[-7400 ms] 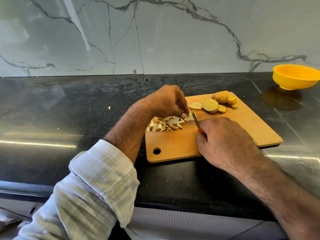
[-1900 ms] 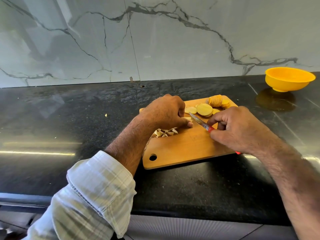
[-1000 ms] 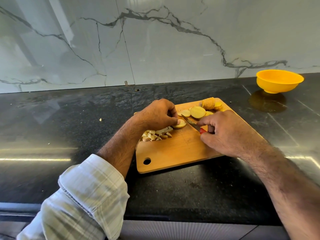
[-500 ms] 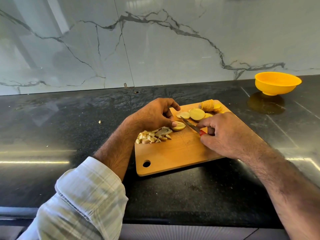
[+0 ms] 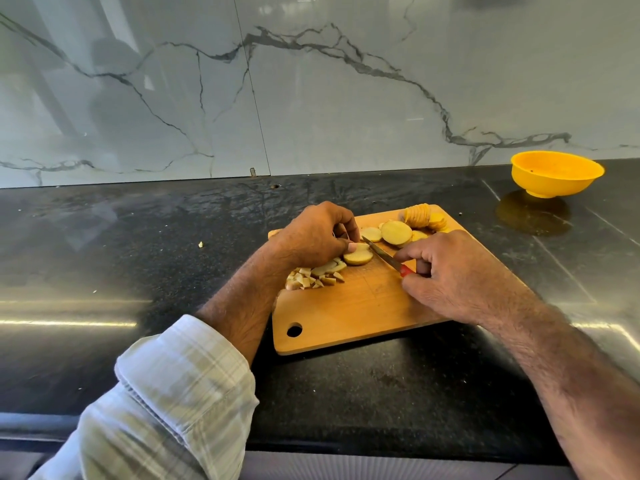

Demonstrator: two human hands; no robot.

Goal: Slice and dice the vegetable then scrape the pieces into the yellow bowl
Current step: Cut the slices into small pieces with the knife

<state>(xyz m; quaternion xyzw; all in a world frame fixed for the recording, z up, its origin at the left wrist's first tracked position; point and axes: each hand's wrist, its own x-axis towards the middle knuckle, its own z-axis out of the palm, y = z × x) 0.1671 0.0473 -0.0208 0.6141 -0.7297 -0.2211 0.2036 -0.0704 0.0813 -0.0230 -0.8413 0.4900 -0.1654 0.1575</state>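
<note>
Left hand point(image 5: 313, 237) curled, fingertips pinning fresh slice point(image 5: 358, 255) just drawn from row at board's point(image 5: 353, 306) far end. Diced pile point(image 5: 311, 277) sits under its heel, no bigger than half second ago. Knife point(image 5: 382, 255), gripped in right hand point(image 5: 450, 271), now angled with tip at slice's far edge: dicing resumes. Uncut slices point(image 5: 396, 232) lie beyond right hand's knuckles, several left. Bowl point(image 5: 556, 173) well off to its right, apparently empty; scraping not yet near.

Our right hand point(image 5: 450, 275) hides most of the small knife's red handle point(image 5: 404, 270). Our left hand point(image 5: 311, 237) covers the rectangular wooden cutting board's far-left corner point(image 5: 273, 233).
</note>
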